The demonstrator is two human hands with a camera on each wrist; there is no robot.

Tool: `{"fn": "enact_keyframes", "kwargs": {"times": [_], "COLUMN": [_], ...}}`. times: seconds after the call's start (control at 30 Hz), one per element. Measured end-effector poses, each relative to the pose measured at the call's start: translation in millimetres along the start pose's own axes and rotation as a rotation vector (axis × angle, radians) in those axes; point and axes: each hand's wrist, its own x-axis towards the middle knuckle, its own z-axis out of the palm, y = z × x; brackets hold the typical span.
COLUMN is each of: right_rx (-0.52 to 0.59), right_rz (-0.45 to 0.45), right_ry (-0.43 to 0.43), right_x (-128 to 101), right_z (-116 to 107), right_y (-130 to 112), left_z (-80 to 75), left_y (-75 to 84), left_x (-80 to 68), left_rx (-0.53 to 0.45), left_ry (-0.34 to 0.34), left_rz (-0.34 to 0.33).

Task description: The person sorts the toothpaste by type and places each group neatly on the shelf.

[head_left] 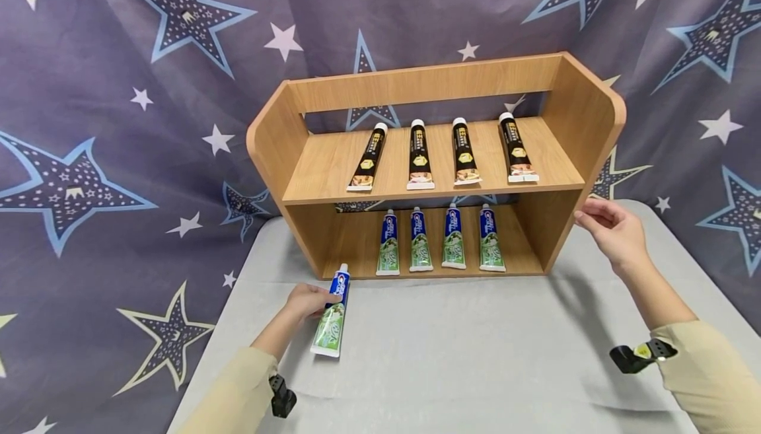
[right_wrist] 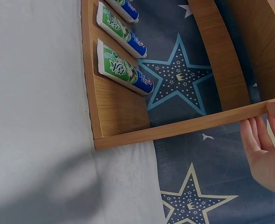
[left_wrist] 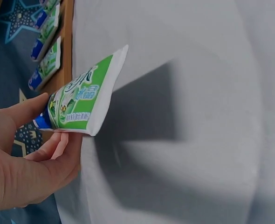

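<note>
My left hand (head_left: 310, 300) grips a green, white and blue toothpaste tube (head_left: 330, 322) by its upper half, cap toward the shelf. In the left wrist view, the thumb lies on one side of this tube (left_wrist: 84, 95) and the fingers on the other; a shadow falls on the cloth beyond it. The tube is just in front of the lower left corner of a wooden two-tier shelf (head_left: 434, 195). At the shelf's right side, my right hand (head_left: 615, 232) holds the front edge of the side panel (right_wrist: 189, 126) between thumb and fingers.
Several matching green and blue tubes (head_left: 420, 242) lie in a row on the lower tier. Several black tubes (head_left: 419, 150) with white caps lie on the upper tier. A pale cloth (head_left: 452, 348) covers the table, and a star-patterned curtain (head_left: 172, 117) hangs behind.
</note>
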Motion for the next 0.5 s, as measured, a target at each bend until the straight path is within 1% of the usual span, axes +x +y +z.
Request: {"fn": "enact_keyframes", "kwargs": {"times": [0.2, 0.4, 0.5], "right_rx": [0.014, 0.003, 0.007], "right_rz": [-0.007, -0.019, -0.029], "right_ry": [-0.002, -0.012, -0.011], "right_x": [0.4, 0.4, 0.2], "right_z": [-0.8, 0.0, 0.7], "right_y": [-0.2, 0.7, 0.7], "left_z": [7.6, 17.4, 21.1], "left_y": [20.2, 40.3, 50.6], "left_x": [10.8, 24.9, 32.5], "left_rx": [-0.06, -0.141, -0.146], "left_ry": [-0.001, 0.054, 0.073], "left_rz": [0.038, 0.011, 0.006]}}
